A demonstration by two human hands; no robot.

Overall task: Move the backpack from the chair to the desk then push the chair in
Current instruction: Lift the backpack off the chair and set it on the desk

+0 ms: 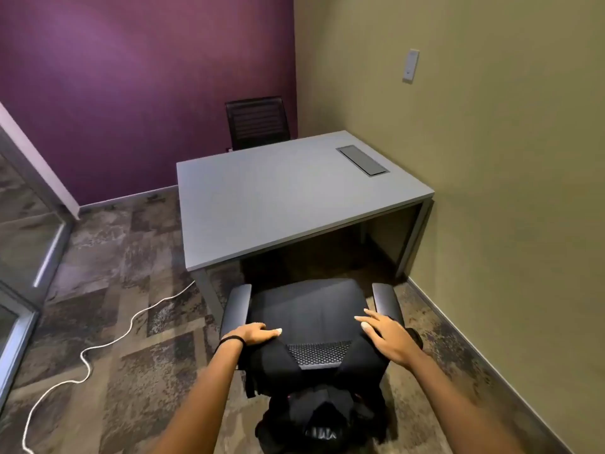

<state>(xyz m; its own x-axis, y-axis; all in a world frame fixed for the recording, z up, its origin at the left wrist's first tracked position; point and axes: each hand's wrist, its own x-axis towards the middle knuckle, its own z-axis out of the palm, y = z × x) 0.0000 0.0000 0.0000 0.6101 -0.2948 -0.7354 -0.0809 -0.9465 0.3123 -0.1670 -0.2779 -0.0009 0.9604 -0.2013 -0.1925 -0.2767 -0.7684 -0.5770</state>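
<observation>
A black office chair [304,306] stands in front of the grey desk [278,204], with its seat facing the desk and its back toward me. A black backpack [314,417] hangs behind the backrest, its straps draped over the top on both sides of a mesh panel. My left hand [258,334] curls over the left strap at the top left corner of the backrest. Over the right strap lies my right hand [388,339], flat with fingers spread. The desk top is bare.
A cable hatch [363,160] is set into the desk's far right. A second black chair [257,122] stands behind the desk by the purple wall. A white cable [108,342] snakes over the carpet at left. The olive wall runs close on the right; glass panels stand at left.
</observation>
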